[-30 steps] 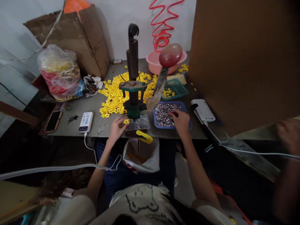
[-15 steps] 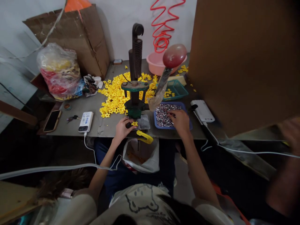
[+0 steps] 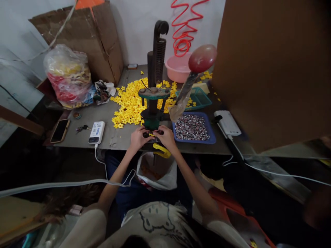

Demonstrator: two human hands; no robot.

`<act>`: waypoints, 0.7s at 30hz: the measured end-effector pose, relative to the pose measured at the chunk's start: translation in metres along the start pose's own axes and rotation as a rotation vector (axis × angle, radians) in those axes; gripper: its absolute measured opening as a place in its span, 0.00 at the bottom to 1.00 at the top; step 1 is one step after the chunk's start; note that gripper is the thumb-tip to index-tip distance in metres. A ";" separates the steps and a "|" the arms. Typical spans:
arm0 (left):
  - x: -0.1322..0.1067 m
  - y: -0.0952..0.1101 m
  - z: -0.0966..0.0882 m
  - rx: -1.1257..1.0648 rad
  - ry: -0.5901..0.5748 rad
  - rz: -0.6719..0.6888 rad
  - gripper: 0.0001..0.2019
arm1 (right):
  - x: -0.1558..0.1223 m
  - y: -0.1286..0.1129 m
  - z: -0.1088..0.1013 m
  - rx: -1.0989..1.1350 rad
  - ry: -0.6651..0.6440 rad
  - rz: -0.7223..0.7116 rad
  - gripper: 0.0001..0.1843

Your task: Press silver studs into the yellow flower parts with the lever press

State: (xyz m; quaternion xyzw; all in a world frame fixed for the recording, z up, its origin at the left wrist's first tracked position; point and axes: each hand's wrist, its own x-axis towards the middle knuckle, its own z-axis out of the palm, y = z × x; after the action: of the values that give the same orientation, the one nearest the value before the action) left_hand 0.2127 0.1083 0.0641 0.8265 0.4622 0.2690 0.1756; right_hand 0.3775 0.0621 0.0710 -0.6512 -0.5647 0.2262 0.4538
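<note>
Both hands meet at the base of a green and dark metal hand press (image 3: pixel 153 93), under its head. My left hand (image 3: pixel 138 138) and my right hand (image 3: pixel 165 137) have their fingertips close together around a small yellow flower-shaped piece (image 3: pixel 152 135), which they mostly hide. Whatever the right fingers pinch is too small to tell. Behind the press lies a large pile of yellow flower-shaped pieces (image 3: pixel 129 103). To the right, a blue tray (image 3: pixel 193 141) holds several small dark and silver beads. A red ball-topped lever (image 3: pixel 202 58) rises beside the press.
A yellow clamp (image 3: pixel 161 150) lies at the table's front edge, above a white bag (image 3: pixel 156 172). A power bank (image 3: pixel 97 132), phone (image 3: pixel 60 131) and keys (image 3: pixel 82 128) lie left. A teal basket (image 3: pixel 196 98), pink basin (image 3: pixel 178 69) and large brown board (image 3: pixel 271 69) stand right.
My right hand has left the blue tray and moved left to the press base. My left hand has moved right, closer to the press, and the two hands now meet there.
</note>
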 end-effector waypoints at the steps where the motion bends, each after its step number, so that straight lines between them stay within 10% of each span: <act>1: 0.001 -0.001 0.000 0.007 -0.001 0.008 0.18 | 0.000 0.001 0.001 -0.025 0.002 0.001 0.05; 15: 0.008 -0.002 -0.009 0.049 -0.096 0.104 0.18 | -0.020 -0.008 -0.005 -0.039 -0.003 -0.083 0.10; 21: 0.003 -0.002 -0.019 -0.004 -0.163 0.088 0.17 | -0.004 -0.019 -0.058 0.178 0.458 -0.039 0.15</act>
State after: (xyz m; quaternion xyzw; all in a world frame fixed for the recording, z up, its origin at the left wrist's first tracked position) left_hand 0.2012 0.1123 0.0792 0.8649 0.4089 0.2092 0.2025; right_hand 0.4131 0.0379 0.1147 -0.6319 -0.4375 0.1126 0.6298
